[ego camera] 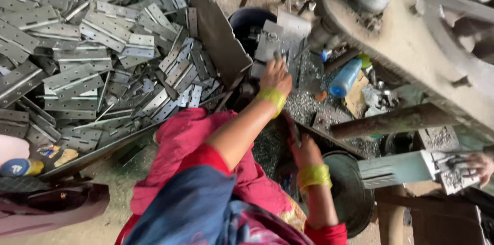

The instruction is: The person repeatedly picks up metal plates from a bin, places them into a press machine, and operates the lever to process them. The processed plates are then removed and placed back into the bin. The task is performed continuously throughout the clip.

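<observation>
Our left hand (275,75) is gripping an upright metal hinge plate (268,45); our right hand (304,151) is pinching something unclear, beside the heaped hinges (98,49).

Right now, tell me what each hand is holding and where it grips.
The left hand reaches onto a metal hinge plate, fingers at its lower edge. The right hand seems to pinch a thin dark piece by its lower end; the grip is unclear.
</observation>
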`<state>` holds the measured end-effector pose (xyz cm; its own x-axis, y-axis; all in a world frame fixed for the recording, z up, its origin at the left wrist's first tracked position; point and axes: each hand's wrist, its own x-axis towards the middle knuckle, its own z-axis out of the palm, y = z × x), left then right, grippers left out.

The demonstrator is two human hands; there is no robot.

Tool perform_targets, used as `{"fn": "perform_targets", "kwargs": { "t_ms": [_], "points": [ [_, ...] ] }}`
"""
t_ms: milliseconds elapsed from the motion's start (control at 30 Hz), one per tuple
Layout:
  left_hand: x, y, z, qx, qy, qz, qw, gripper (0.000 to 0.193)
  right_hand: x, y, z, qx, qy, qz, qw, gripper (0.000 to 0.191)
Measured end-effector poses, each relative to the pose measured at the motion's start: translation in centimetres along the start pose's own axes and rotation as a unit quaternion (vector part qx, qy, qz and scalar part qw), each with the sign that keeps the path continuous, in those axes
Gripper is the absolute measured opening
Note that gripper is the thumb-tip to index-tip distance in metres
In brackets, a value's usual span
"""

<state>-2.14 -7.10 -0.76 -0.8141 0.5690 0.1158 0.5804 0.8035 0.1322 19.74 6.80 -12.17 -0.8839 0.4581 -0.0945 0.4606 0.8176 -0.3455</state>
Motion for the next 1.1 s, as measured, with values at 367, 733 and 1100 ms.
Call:
{"fn": "perform_targets", "kwargs": {
  "t_ms": [367, 733, 1100],
  "points": [
    [0.5, -0.4, -1.1, 0.001, -0.064, -0.001, 0.998, 0.032, -1.7, -2.7, 0.0, 0.022, -0.021, 0.066, 0.997, 0.051],
    [1.8, 0.3, 2.3, -0.016, 0.053, -0.050, 0.997, 0.039, -2.8, -3.3, 0.8, 0.053, -0.014, 0.086, 0.995, 0.053],
    [0.8, -0.5, -4.2, 0.091, -0.045, -0.046, 0.994, 0.045, -0.9, -1.6, 0.6, -0.052, -0.078, 0.078, 0.993, 0.055]
  ]
}}
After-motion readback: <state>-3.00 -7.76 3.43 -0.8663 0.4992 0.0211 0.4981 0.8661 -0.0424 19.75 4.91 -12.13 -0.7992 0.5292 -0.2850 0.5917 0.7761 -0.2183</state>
